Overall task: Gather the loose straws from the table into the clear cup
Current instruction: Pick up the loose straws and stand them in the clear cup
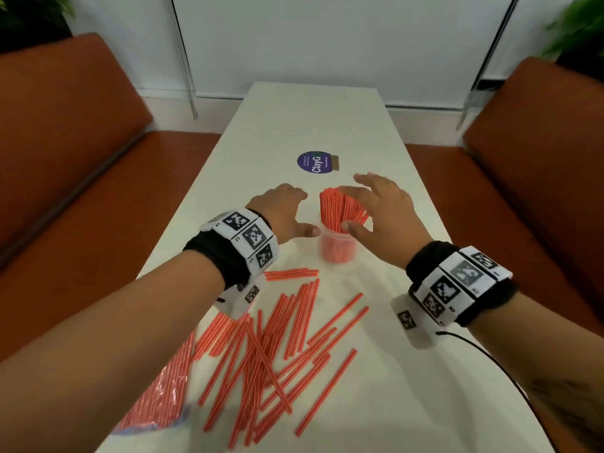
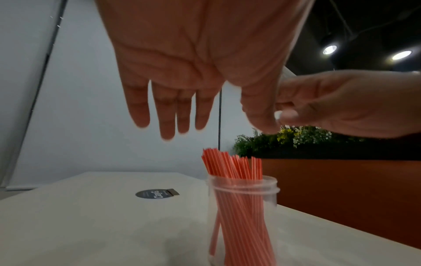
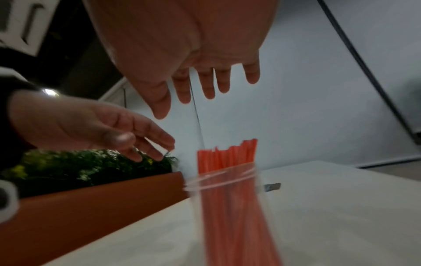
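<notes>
A clear cup (image 1: pixel 336 247) (image 2: pixel 242 221) (image 3: pixel 230 216) stands mid-table, packed with upright red striped straws (image 1: pixel 340 209) (image 2: pixel 230 164) (image 3: pixel 227 153). My left hand (image 1: pixel 287 210) (image 2: pixel 173 100) hovers just left of the cup, fingers straight and spread, holding nothing. My right hand (image 1: pixel 372 207) (image 3: pixel 200 84) hovers over the cup's right side with relaxed fingers, also empty; whether it brushes the straw tops I cannot tell. Many loose straws (image 1: pixel 281 335) lie scattered on the table nearer to me.
A clear plastic bag of more straws (image 1: pixel 160 384) lies at the table's (image 1: pixel 408 371) near left edge. A round purple sticker (image 1: pixel 313 162) sits beyond the cup. Orange sofas (image 1: pixel 65 132) flank the table on both sides. A black cable (image 1: pixel 490 358) trails from my right wrist.
</notes>
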Action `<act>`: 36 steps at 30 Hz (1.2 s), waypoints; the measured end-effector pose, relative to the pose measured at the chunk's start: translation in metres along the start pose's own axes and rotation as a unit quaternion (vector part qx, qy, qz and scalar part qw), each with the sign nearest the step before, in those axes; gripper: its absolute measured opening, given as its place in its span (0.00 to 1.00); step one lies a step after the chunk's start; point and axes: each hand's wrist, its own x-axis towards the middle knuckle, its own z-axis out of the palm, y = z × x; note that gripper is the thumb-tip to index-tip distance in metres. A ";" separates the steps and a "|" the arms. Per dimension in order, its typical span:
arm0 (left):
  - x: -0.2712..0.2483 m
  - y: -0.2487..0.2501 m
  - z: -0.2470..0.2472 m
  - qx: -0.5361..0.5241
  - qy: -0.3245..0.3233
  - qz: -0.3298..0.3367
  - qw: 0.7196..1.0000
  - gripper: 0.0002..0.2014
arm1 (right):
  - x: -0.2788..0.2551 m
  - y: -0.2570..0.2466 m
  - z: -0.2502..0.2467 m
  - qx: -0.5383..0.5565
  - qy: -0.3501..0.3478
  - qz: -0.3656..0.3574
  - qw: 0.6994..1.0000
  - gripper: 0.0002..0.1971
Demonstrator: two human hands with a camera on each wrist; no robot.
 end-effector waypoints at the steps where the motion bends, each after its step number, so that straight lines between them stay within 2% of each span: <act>1: -0.011 -0.006 -0.001 -0.009 -0.018 -0.017 1.000 0.38 | -0.009 -0.008 0.000 0.009 -0.025 -0.020 0.999 0.26; 4: -0.046 -0.024 0.007 0.021 -0.080 -0.059 0.995 0.38 | -0.038 -0.034 0.011 0.015 -0.148 -0.126 0.981 0.25; 8: -0.088 -0.039 0.036 0.085 -0.161 -0.116 0.976 0.39 | -0.079 -0.073 0.045 -0.069 -0.290 -0.277 0.913 0.33; 11: -0.108 -0.048 0.062 0.114 -0.200 -0.139 0.963 0.31 | -0.102 -0.098 0.068 -0.094 -0.360 -0.314 0.873 0.37; 14: -0.121 -0.047 0.076 0.122 -0.221 -0.139 0.958 0.22 | -0.110 -0.107 0.086 -0.120 -0.399 -0.302 0.857 0.38; 16: -0.126 -0.045 0.083 0.137 -0.231 -0.123 0.955 0.19 | -0.110 -0.104 0.093 -0.130 -0.410 -0.287 0.856 0.36; 21: -0.120 -0.038 0.095 0.165 -0.184 -0.087 0.965 0.18 | -0.102 -0.081 0.085 -0.141 -0.418 -0.237 0.865 0.32; 24: -0.110 -0.030 0.097 0.139 -0.162 -0.087 0.973 0.15 | -0.098 -0.068 0.079 -0.118 -0.422 -0.206 0.875 0.33; 26: -0.102 -0.027 0.095 0.104 -0.143 -0.100 0.979 0.14 | -0.093 -0.062 0.073 -0.069 -0.401 -0.182 0.895 0.34; 29: -0.087 -0.028 0.091 0.059 -0.109 -0.135 0.983 0.11 | -0.079 -0.046 0.060 0.019 -0.312 -0.095 0.945 0.33; 31: -0.077 -0.028 0.092 0.054 -0.091 -0.164 0.981 0.18 | -0.070 -0.034 0.054 0.021 -0.277 -0.045 0.960 0.32; 33: -0.070 -0.026 0.094 0.051 -0.089 -0.177 0.979 0.22 | -0.066 -0.027 0.054 -0.011 -0.298 -0.035 0.954 0.32; 36: -0.063 -0.024 0.096 0.045 -0.103 -0.193 0.975 0.22 | -0.067 -0.026 0.059 -0.025 -0.333 -0.043 0.942 0.31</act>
